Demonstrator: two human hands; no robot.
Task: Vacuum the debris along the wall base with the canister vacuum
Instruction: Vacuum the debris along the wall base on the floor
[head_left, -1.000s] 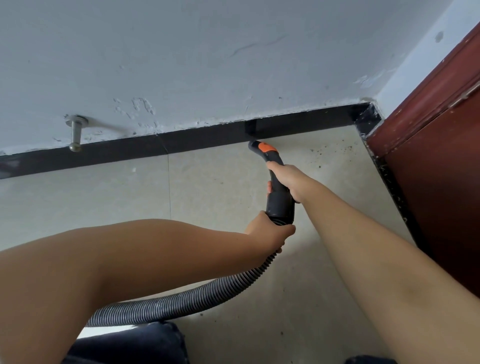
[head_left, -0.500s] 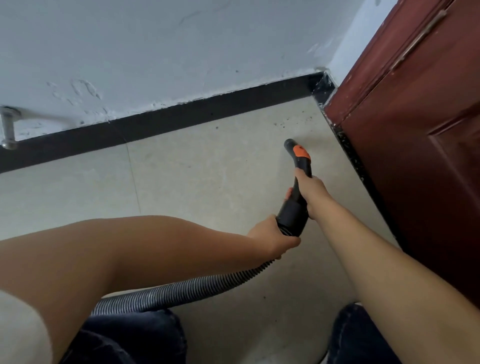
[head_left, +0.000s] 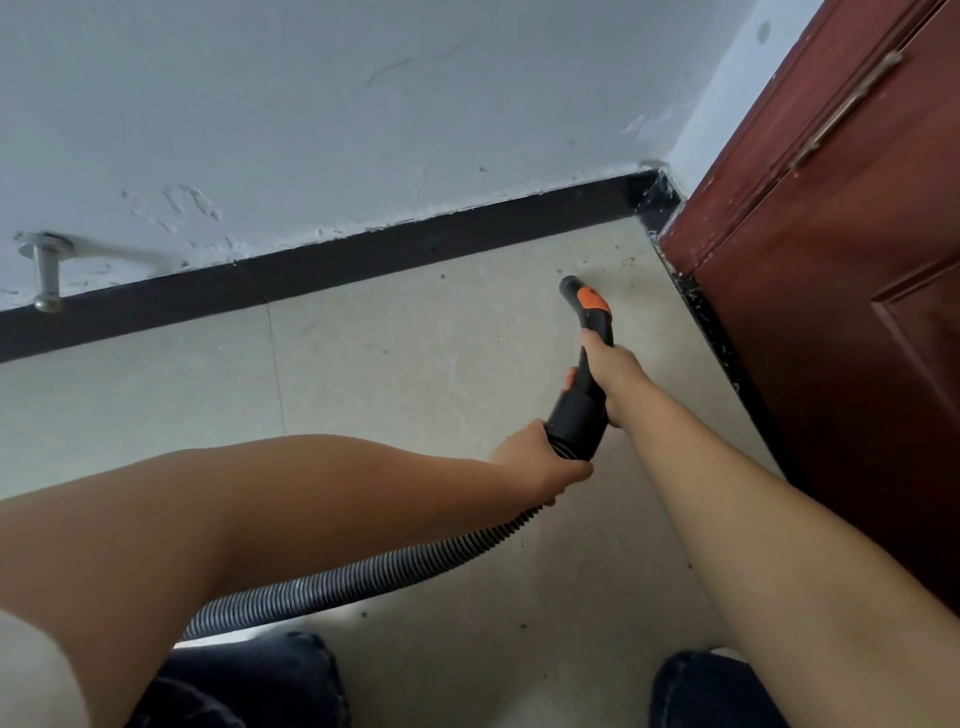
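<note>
A black vacuum handle with an orange button (head_left: 586, 332) points at the floor near the corner, its open end just above the beige tile. My right hand (head_left: 610, 371) grips the handle's upper part. My left hand (head_left: 540, 467) grips the collar where the ribbed grey hose (head_left: 363, 582) joins it. The hose runs back to the lower left, past my knee. Dark specks of debris (head_left: 615, 260) lie on the tile ahead of the nozzle, by the black baseboard (head_left: 415, 249) and the corner. The canister is out of sight.
A dark red wooden door (head_left: 841, 291) stands along the right, with a black speckled threshold strip (head_left: 711, 332) at its foot. A metal door stopper (head_left: 45, 275) sticks out of the white wall at left. My knees in dark jeans (head_left: 249, 680) are at the bottom.
The nozzle has come away from the baseboard and swung right toward the door corner. Both hands keep their grip, and my view has shifted.
</note>
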